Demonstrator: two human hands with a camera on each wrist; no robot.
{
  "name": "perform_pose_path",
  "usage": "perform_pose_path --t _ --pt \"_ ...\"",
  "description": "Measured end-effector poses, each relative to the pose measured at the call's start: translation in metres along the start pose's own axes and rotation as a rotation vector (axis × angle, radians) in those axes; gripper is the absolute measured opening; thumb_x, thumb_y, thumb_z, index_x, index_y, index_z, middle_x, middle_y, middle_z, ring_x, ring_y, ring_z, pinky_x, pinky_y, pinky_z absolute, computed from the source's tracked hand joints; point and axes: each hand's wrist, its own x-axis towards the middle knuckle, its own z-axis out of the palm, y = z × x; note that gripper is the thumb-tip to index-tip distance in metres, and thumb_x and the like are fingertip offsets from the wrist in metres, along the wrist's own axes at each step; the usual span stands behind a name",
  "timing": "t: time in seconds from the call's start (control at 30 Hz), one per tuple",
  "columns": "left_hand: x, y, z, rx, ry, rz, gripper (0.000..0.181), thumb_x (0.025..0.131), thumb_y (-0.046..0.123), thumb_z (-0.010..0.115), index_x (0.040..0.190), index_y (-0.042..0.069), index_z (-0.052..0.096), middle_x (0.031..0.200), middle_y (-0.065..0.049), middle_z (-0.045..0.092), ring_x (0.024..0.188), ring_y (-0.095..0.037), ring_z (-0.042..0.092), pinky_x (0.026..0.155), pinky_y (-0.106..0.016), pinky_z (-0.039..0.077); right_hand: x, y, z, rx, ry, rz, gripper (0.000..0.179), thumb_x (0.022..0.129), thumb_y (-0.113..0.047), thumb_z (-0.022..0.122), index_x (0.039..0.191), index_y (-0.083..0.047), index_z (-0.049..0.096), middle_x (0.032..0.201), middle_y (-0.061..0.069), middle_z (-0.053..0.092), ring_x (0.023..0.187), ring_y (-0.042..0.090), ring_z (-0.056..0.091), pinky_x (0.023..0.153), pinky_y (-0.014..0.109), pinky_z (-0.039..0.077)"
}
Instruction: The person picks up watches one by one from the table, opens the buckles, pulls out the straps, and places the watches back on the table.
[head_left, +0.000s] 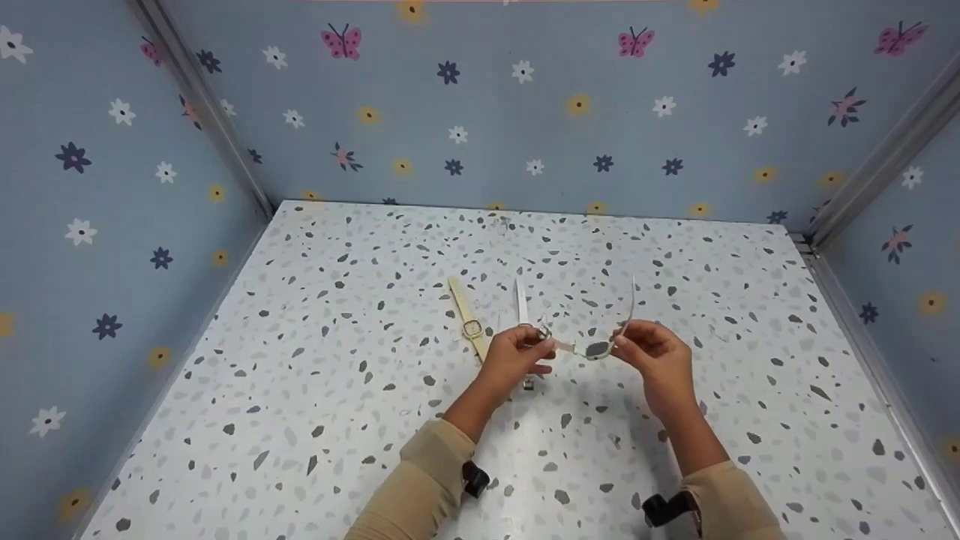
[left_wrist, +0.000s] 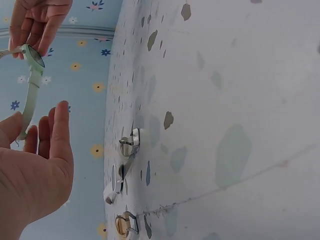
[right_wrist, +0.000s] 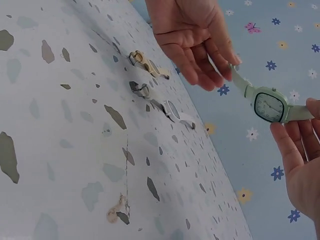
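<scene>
A pale green wristwatch (right_wrist: 270,105) with a squarish dial is held in the air, its strap stretched out between both hands. My left hand (head_left: 514,358) pinches one end of the strap between thumb and fingertip, at the buckle. The other strap half is gripped by my right hand (head_left: 660,364), close to the watch case, with the thumb on one side and fingers on the other. Below the left hand a white wristwatch (head_left: 522,294) lies on the table, partly hidden by that hand. A yellow wristwatch (head_left: 471,328) lies to its left, its lower strap partly covered.
The table (head_left: 337,420) is white with grey speckles. Blue flowered panels (head_left: 517,112) stand at its back and sides, with metal posts (head_left: 210,105) at the corners. Beige sleeves (head_left: 420,480) with black wrist mounts (head_left: 474,478) reach in from the front.
</scene>
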Motion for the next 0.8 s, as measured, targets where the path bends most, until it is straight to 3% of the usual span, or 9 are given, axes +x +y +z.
perform_pose_path --t 0.2,0.33,0.57,0.8 --pt "0.001 -0.004 0.000 0.064 -0.004 -0.045 0.034 0.093 0.010 0.067 0.121 -0.006 0.057 0.106 -0.014 0.062 0.095 -0.023 0.066 0.080 -0.037 0.058 0.002 -0.006 0.003 0.006 0.055 -0.047 0.030 0.082 0.007 0.073 0.107 0.017 0.058 0.092 0.013 0.068 0.083 0.022 0.067 0.076 0.040 0.059" --pt "-0.001 -0.003 0.002 0.122 0.001 -0.025 0.047 0.092 0.009 0.068 0.134 -0.003 0.050 0.115 -0.017 0.059 0.100 -0.024 0.064 0.081 -0.037 0.058 0.004 -0.011 0.005 0.006 0.089 -0.065 0.027 0.082 0.007 0.075 0.105 0.014 0.061 0.091 0.014 0.067 0.081 0.022 0.067 0.075 0.040 0.059" --pt "-0.002 0.003 0.009 0.388 0.017 0.130 0.048 0.087 0.012 0.074 0.132 0.006 0.056 0.124 -0.014 0.058 0.115 -0.028 0.056 0.094 -0.037 0.051 0.006 -0.018 0.007 -0.035 0.110 -0.076 0.025 0.082 0.008 0.074 0.103 0.013 0.063 0.089 0.014 0.065 0.078 0.020 0.066 0.072 0.036 0.059" --pt "-0.004 0.013 0.029 0.496 -0.057 0.355 0.037 0.085 0.011 0.077 0.120 0.007 0.067 0.116 -0.005 0.064 0.106 -0.019 0.061 0.092 -0.036 0.053 0.003 -0.022 0.015 -0.119 0.090 -0.023 0.028 0.082 0.000 0.077 0.105 0.010 0.064 0.090 0.012 0.066 0.081 0.020 0.066 0.075 0.037 0.059"
